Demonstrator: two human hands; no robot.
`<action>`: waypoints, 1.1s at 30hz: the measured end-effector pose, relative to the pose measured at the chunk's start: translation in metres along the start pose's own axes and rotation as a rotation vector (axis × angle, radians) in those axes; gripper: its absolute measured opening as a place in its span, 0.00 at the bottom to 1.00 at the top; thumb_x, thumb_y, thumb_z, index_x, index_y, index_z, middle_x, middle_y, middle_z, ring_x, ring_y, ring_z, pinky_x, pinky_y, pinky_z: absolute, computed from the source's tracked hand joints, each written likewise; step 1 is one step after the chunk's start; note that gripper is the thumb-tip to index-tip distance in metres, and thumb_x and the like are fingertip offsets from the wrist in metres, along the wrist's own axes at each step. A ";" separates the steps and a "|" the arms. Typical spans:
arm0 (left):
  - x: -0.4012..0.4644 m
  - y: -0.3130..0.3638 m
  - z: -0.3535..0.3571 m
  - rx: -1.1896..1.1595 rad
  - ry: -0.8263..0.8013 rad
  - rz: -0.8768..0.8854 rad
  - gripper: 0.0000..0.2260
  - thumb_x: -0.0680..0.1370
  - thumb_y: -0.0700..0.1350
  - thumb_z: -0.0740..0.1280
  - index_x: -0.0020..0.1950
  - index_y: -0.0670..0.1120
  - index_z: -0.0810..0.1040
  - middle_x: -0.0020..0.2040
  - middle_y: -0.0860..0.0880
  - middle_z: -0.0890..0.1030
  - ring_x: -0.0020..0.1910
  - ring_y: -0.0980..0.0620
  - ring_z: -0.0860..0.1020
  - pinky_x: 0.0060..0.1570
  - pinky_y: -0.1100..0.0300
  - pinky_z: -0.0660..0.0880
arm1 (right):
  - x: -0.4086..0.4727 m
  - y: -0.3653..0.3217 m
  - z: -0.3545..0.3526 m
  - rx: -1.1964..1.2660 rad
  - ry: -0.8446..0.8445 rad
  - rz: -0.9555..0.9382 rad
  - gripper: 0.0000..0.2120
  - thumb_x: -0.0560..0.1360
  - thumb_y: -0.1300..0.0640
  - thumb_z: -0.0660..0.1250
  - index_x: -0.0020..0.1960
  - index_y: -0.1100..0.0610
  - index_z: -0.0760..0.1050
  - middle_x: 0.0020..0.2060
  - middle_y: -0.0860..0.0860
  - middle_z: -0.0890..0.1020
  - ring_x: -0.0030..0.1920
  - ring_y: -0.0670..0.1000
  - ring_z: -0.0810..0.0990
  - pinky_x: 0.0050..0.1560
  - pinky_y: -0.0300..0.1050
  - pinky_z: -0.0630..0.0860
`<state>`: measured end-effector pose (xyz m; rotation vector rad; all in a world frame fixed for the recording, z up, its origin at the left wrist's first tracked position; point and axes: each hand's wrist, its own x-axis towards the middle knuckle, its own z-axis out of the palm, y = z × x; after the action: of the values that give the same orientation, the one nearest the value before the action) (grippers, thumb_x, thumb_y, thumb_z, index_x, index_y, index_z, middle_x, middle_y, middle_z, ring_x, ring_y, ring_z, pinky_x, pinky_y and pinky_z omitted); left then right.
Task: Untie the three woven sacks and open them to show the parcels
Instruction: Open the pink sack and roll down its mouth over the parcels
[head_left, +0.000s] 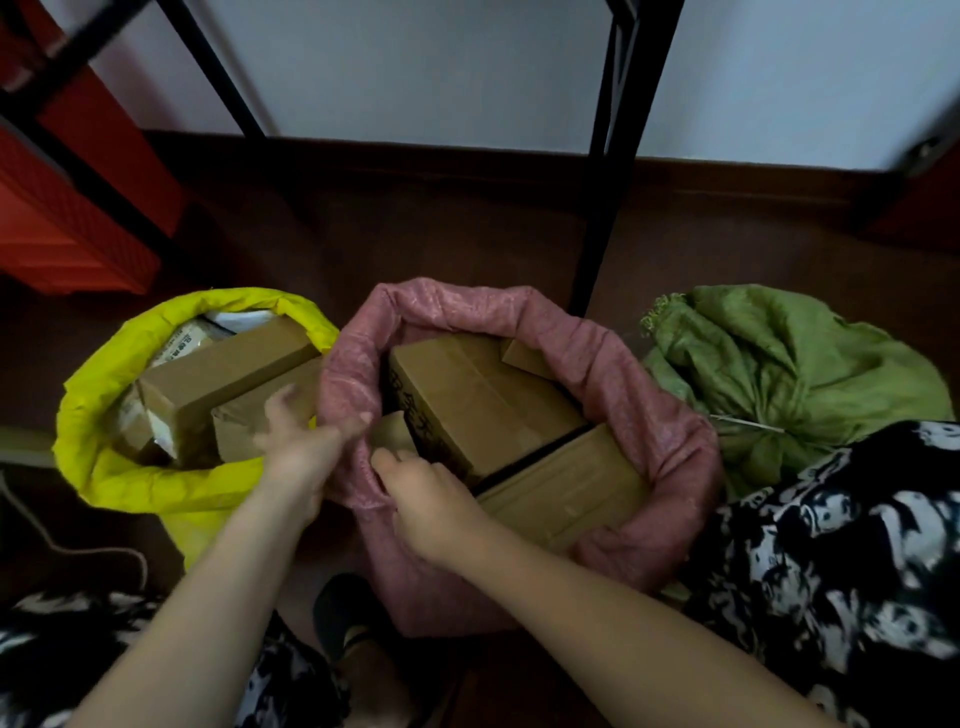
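Three woven sacks stand on the floor. The yellow sack (98, 374) on the left is open, its rim rolled down around brown cardboard parcels (223, 369). In the middle, the pink sack (654, 415) is open too, showing several cardboard boxes (478, 395). The green sack (795, 364) on the right is bunched shut, with a tie (748, 423) around its neck. My left hand (301, 447) pinches the pink sack's near-left rim from outside. My right hand (431, 499) grips the same rim from inside, fingers curled over the fabric.
A black metal rack leg (602, 171) stands right behind the pink sack; another slants at the upper left. Red crates (67, 218) sit at the left. A white wall runs along the back. My patterned clothing (841, 545) partly covers the green sack's near side.
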<state>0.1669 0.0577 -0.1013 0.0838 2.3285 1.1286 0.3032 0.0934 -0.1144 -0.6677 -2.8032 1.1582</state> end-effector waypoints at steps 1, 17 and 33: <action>-0.005 -0.012 0.000 0.087 0.052 -0.052 0.36 0.64 0.51 0.79 0.67 0.48 0.66 0.61 0.44 0.72 0.54 0.45 0.75 0.53 0.54 0.77 | 0.001 -0.002 0.003 -0.027 0.011 0.005 0.13 0.75 0.68 0.58 0.59 0.61 0.66 0.51 0.61 0.73 0.48 0.66 0.77 0.42 0.56 0.74; -0.007 -0.037 0.000 -0.826 -0.132 -0.473 0.19 0.81 0.42 0.48 0.60 0.43 0.76 0.61 0.43 0.77 0.61 0.44 0.74 0.67 0.45 0.67 | -0.085 0.063 -0.038 0.496 -0.070 0.726 0.22 0.81 0.51 0.56 0.30 0.55 0.72 0.21 0.47 0.76 0.18 0.41 0.72 0.23 0.33 0.68; -0.069 -0.043 0.023 0.040 0.184 -0.555 0.50 0.58 0.50 0.81 0.71 0.39 0.57 0.71 0.38 0.60 0.70 0.38 0.62 0.69 0.44 0.61 | -0.151 0.105 -0.043 0.348 0.540 1.494 0.39 0.63 0.51 0.77 0.65 0.58 0.60 0.64 0.61 0.65 0.62 0.64 0.69 0.60 0.54 0.71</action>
<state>0.2446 0.0267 -0.1135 -0.6373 2.3125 0.8309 0.4883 0.1277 -0.1353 -2.6056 -1.2904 1.1103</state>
